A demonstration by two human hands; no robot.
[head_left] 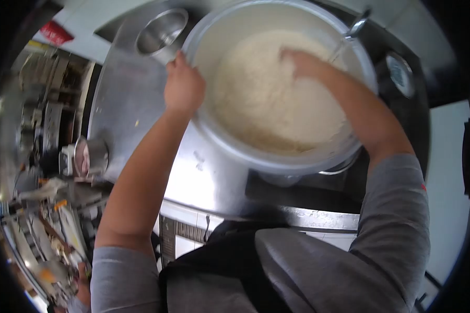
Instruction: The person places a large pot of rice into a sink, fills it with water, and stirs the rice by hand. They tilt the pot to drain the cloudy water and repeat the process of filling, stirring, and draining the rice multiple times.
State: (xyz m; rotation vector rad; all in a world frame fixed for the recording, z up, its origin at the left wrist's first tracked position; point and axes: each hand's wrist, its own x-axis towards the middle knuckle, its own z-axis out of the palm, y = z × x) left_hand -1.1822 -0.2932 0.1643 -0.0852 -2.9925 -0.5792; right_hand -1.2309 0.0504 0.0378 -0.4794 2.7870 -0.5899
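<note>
A large pale basin (368, 68) stands in front of me, its right part over the sink. In it lies a whitish, grainy mass that looks like rice (256, 78), with cloudy liquid toward the near side. My left hand (185, 87) is closed at the basin's left rim, its fingers partly hidden. Close to its fingertips is a round metal bowl (164, 32) with what may be a handle. My right hand (302, 63) reaches into the basin, in or just over the grainy mass; motion blurs its fingers. From the metal faucet (358, 23), a thin stream falls near my right wrist.
The steel counter (125, 99) extends left, with a metal pot (91, 156) holding something pinkish at its edge. A sink edge (318, 218) runs along the front. A whitish oval item (399, 75) lies far right. Another person's hand (82, 281) shows at lower left, near cluttered shelves.
</note>
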